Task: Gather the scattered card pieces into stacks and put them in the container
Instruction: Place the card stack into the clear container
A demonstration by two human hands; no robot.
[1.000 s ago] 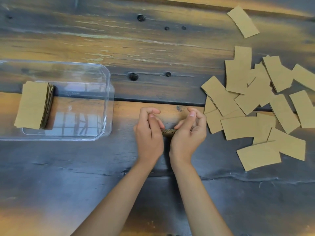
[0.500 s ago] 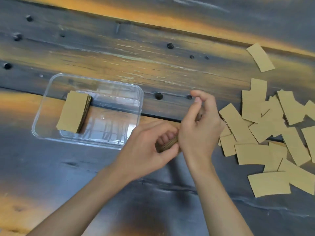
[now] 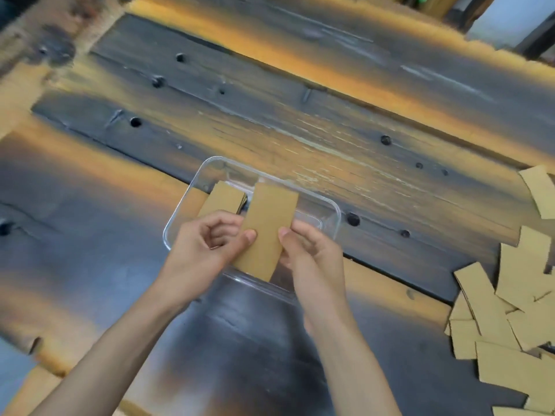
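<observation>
Both hands share the grip: the left hand (image 3: 207, 250) and right hand (image 3: 312, 256) pinch a held stack of card pieces (image 3: 267, 232) by its long edges, thumbs on top, above the clear container (image 3: 333, 211). Its long axis runs away from the person, far end tipped slightly right. Another stack (image 3: 223, 199) lies inside the container. Loose card pieces (image 3: 507, 319) litter the dark, worn wooden desk (image 3: 270, 124) at the right.
</observation>
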